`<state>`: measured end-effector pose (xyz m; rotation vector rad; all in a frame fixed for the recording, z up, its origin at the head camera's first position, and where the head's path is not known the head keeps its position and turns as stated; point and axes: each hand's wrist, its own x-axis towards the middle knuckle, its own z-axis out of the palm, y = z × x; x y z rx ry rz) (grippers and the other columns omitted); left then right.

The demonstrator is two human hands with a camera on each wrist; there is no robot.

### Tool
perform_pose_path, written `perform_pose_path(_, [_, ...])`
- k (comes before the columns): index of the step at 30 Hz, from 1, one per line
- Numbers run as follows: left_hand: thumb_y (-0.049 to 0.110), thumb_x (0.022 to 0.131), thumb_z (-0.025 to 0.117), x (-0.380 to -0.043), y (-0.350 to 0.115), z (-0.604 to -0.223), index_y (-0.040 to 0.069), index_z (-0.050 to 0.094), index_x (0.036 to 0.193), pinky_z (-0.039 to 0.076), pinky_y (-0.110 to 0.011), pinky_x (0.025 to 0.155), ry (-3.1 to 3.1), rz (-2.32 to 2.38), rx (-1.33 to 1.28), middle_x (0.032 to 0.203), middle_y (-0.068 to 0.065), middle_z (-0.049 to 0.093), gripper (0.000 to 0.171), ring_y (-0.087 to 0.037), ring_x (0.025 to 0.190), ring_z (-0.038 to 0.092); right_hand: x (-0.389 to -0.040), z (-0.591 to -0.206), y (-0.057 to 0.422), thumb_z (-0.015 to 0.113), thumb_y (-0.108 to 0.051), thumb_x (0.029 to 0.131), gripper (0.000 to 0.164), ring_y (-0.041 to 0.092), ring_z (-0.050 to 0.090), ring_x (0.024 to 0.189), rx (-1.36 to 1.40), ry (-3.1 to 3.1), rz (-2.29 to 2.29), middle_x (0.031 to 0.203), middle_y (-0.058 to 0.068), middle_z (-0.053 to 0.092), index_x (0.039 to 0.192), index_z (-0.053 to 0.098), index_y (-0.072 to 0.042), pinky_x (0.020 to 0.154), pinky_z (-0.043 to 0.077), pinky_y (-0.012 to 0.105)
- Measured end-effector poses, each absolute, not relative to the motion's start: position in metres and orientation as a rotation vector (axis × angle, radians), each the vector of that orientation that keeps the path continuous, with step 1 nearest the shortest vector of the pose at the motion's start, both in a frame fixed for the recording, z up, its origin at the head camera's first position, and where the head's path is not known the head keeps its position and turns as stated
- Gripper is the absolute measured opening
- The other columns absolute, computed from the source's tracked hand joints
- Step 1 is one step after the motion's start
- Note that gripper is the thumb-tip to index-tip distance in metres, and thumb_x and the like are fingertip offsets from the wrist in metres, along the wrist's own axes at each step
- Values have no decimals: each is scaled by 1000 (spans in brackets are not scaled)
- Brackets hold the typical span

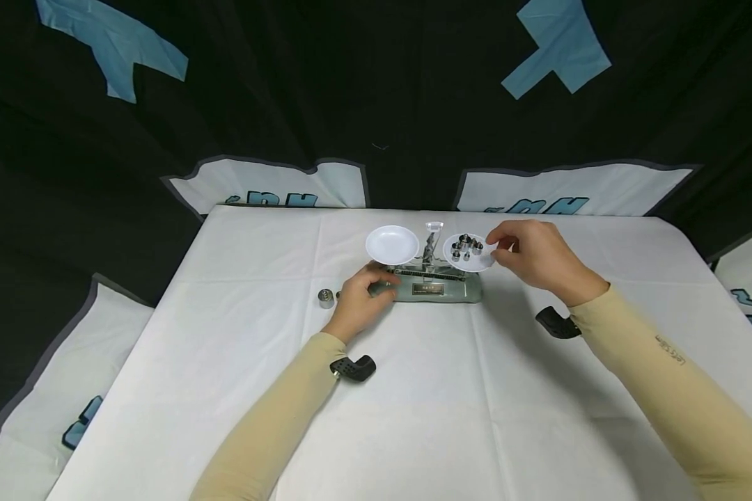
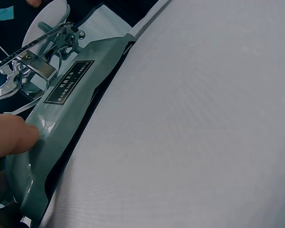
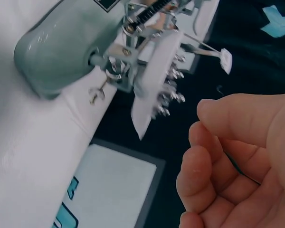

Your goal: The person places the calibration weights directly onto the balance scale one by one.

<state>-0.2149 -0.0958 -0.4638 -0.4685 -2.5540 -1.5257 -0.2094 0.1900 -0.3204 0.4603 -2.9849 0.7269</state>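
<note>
We read place as staged, cloth-lined booth, likely recording set-up or studio corner; wider building we cannot tell. Black fabric [image 1: 351, 83] hangs as backdrop, bearing large blue shapes [image 1: 564, 45]. White panels [image 1: 288, 179] with dark borders and blue lettering [image 1: 263, 199] show behind and at both sides. White-covered surface [image 1: 413, 417] stands in middle, fold lines running across it. Small green-based balance [image 1: 429, 289] with metal weights [image 1: 466, 239] adds classroom-lab flavour. We note black devices [image 1: 358, 369] at both wrists, fitting filmed set-up.
</note>
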Motion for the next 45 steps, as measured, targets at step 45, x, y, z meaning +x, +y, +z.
perform_pose_path(45, [10,83,69,-215,-96,-463,12,73,99,35,-34,117,-2570,-1521,-459,122,-5,66,17,-21,138,46,-163,-351,253,68,-24,90,21,2,56,77,209,-2837,1056,91,7,69,105,69,-10,61,49,18])
